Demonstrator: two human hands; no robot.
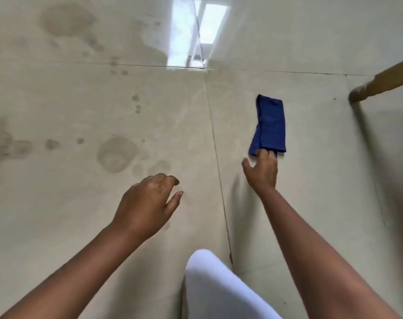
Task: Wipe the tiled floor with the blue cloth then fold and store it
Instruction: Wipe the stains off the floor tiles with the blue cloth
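The blue cloth (pixel 270 125) lies folded into a narrow strip on the beige tiled floor (pixel 80 111), right of the middle. My right hand (pixel 262 171) reaches to its near end, fingertips resting on the cloth's edge and thumb spread out to the left. Whether those fingers pinch the fabric is hidden. My left hand (pixel 147 203) hovers over the floor to the left of a tile joint, fingers loosely curled and apart, holding nothing. Damp patches and spots (pixel 117 154) mark the tiles at the left and far left.
A wooden furniture leg (pixel 380 81) stands on the floor at the far right, close to the cloth. My knee in white fabric (pixel 216 284) fills the bottom middle. A bright window reflection (pixel 195 33) shines on the tiles at the top.
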